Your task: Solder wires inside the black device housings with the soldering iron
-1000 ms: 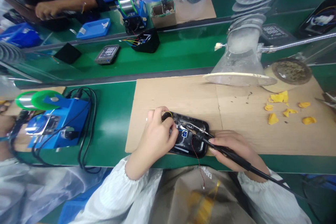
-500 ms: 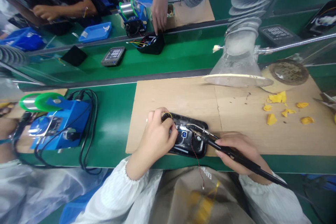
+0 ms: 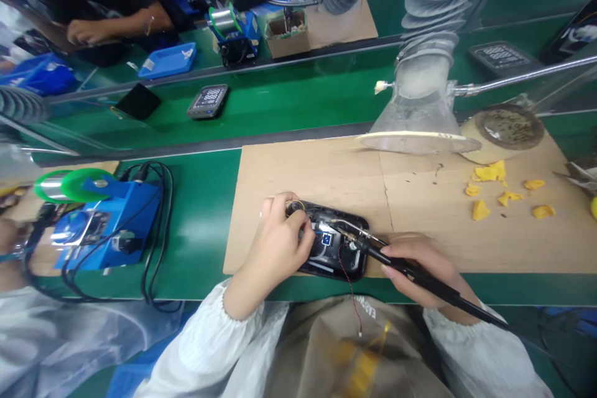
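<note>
On the cardboard lies an open black plastic casing (image 3: 342, 267) with wires and a small blue part inside. My left hand (image 3: 284, 236) rests over its left end, thumb and fingertips pinched together on what looks like a thin wire (image 3: 298, 203); the fingertips hide the exact grip. In my right hand (image 3: 424, 264) is a black soldering iron (image 3: 420, 277) with a thin metal feed tube along it. Its tip reaches into the middle of the casing. A thin red wire (image 3: 353, 298) hangs over the casing's near edge towards my apron.
A blue solder feeder (image 3: 135, 217) with a green-rimmed spool and black cables stands left. A fume hood (image 3: 420, 121) hangs over the cardboard (image 3: 298, 161), near yellow scraps (image 3: 508, 198) and a round tin (image 3: 510, 127). Beyond, a belt (image 3: 326, 96) carries a display unit (image 3: 208, 101).
Across the belt, a co-worker's hand has gone from view and the black casing there has been lifted off the belt. The display unit has shifted slightly right. My hands stay almost still.
</note>
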### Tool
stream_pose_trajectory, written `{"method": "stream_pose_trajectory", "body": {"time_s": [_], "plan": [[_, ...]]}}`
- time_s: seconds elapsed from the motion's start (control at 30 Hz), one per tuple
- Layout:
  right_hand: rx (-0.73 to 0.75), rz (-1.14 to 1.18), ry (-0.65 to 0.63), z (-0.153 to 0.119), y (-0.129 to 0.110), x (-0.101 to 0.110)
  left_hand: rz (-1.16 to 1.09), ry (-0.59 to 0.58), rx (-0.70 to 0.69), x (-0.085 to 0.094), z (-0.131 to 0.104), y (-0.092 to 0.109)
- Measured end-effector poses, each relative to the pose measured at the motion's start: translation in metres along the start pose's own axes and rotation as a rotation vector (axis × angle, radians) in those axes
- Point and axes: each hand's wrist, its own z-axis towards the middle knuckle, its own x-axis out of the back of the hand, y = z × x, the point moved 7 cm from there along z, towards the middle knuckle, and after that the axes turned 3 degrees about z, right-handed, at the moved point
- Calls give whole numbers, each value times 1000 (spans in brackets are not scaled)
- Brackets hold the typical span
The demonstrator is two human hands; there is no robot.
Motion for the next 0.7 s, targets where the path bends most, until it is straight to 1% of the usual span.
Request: {"method": "stream_pose_trajectory", "body": {"time_s": [0.1,0.27,0.4,0.6,0.7], "plan": [[15,0,1,-1,-1,0,6,-1,-9,-1,0,0],[-13,-19,-7,-2,0,-1,-16,4,-12,-2,0,-2],[15,-16,-11,-1,-2,-1,-14,12,-19,-2,-1,-1],[-23,7,-33,2,-1,-5,-13,3,-15,-3,-1,-2],[3,18,-49,4,-2,-8,-9,4,-18,-2,-1,-1]]}}
